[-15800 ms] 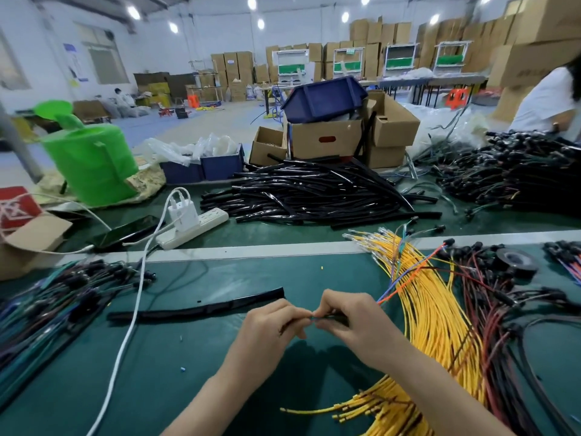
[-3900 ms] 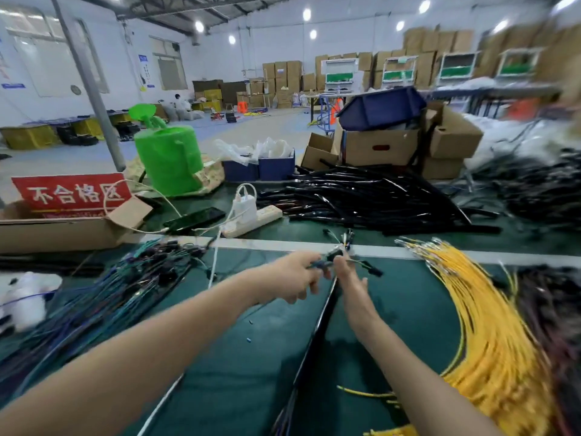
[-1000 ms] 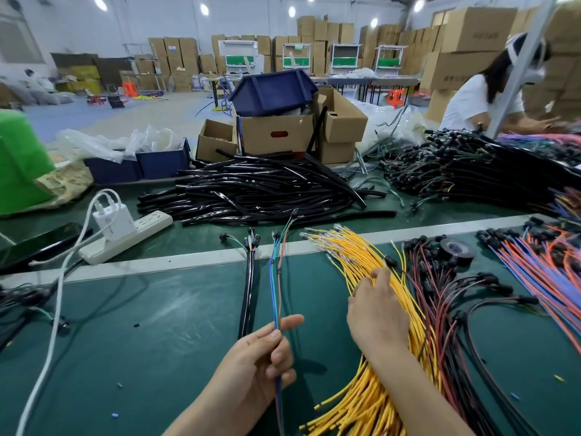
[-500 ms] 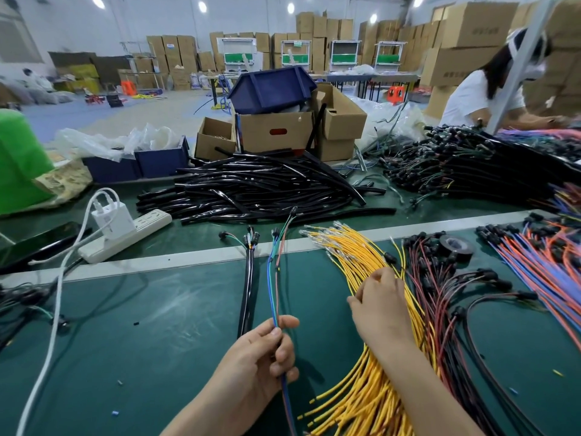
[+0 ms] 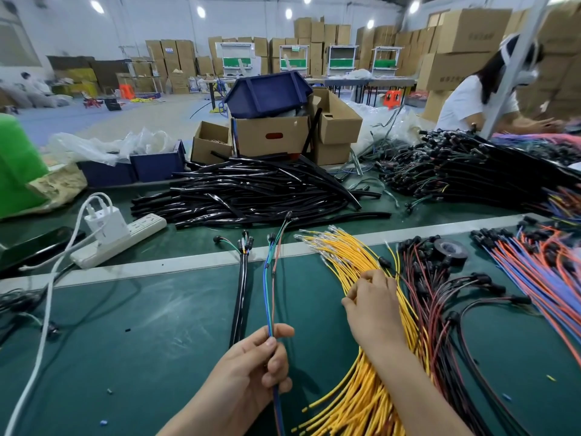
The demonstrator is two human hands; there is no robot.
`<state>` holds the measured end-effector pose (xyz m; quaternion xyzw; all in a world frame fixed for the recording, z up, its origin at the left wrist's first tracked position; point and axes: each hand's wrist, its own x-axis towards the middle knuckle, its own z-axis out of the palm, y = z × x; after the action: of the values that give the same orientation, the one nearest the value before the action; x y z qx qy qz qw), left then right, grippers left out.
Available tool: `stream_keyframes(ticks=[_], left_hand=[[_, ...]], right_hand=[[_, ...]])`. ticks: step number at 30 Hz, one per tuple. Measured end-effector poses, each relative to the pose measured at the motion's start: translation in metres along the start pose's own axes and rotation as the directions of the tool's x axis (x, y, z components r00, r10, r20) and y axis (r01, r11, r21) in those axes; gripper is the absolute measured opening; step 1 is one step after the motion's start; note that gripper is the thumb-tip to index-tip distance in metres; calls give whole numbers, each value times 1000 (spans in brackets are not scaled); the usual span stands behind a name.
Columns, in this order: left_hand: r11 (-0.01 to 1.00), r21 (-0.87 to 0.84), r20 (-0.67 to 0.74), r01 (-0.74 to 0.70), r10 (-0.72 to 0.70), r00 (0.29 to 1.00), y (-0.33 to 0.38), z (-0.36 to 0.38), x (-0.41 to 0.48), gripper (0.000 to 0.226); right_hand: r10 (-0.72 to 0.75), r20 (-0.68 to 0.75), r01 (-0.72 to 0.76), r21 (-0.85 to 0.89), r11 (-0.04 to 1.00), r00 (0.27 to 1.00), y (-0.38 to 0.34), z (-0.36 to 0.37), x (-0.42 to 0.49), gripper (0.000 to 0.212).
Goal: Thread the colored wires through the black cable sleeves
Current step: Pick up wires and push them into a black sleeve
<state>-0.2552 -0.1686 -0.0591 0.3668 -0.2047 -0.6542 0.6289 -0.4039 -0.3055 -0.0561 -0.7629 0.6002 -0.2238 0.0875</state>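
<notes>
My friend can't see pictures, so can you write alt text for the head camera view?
The left hand pinches a thin bunch of blue, green and red wires over a green table, while the right hand rests on a spread of yellow wires. A heap of black sleeves lies behind them.

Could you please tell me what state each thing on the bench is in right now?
left hand: grips the colored wires, unsleeved.
right hand: on the yellow wires, fingers curled, grip hidden.
sleeved cable: lying flat, wires through.
loose sleeves: heaped.
power strip: charger plugged in.
tape roll: lying flat.
blue bin: upturned on a box.
</notes>
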Motion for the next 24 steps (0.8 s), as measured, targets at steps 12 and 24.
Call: stream_keyframes(ticks=[12,24], left_hand=[[1000,18,-8,5,-5,1000,2,2,-4,27],[1000,11,-4,8,-8,1000,3,6,-5,27]], right_hand=[[-38,-19,38,-10,999,999,-1,-2,9,23],[-51,65,47,72,996,997,-3,-4,7,15]])
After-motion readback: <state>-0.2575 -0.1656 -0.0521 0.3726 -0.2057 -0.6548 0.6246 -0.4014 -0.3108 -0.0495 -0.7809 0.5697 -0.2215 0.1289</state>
